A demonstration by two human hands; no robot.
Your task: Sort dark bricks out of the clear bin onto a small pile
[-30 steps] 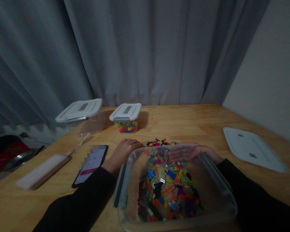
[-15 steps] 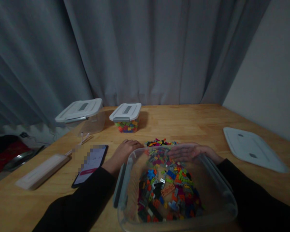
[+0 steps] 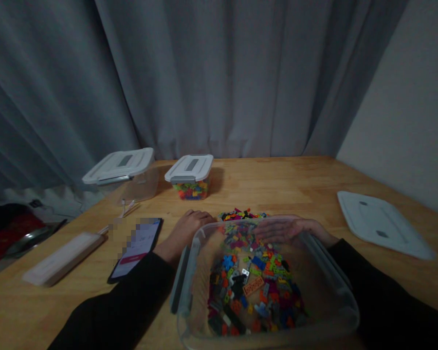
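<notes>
Clear plastic bin [image 3: 200, 272] sits at the near edge of the counter [image 3: 295, 180], lid off, with a loose heap of small coloured bricks [image 3: 253, 287] in it. Left hand [image 3: 188, 228] rests at the bin's far-left corner, fingers curled loosely over the rim, not clamped on anything I can see. Right hand [image 3: 290, 229] lies flat along the far rim, palm down, fingers extended and open; whether it presses the rim or the bricks under it I can't tell, as the wall distorts the view there. A small spill of bricks [image 3: 241, 214] lies on the counter just beyond the bin. Handling guess: the bin is thin-walled and slick, will probably flex if taken by one wall, and the load shifts and rattles, so grip both short ends at the grey latches [image 3: 180, 279], keep it level. Single bricks are light, hard and pinchable. Bin's near edge is cut off by the frame, and both sleeves hide the near corners. Phone [image 3: 136, 248] has its screen pixelated. Also there: loose lid [image 3: 381, 223] to the right, two lidded boxes [image 3: 191, 177] at the back, and a flat pale case [image 3: 63, 257], unclear what. Lighting dim, brick shapes hard to resolve.
</notes>
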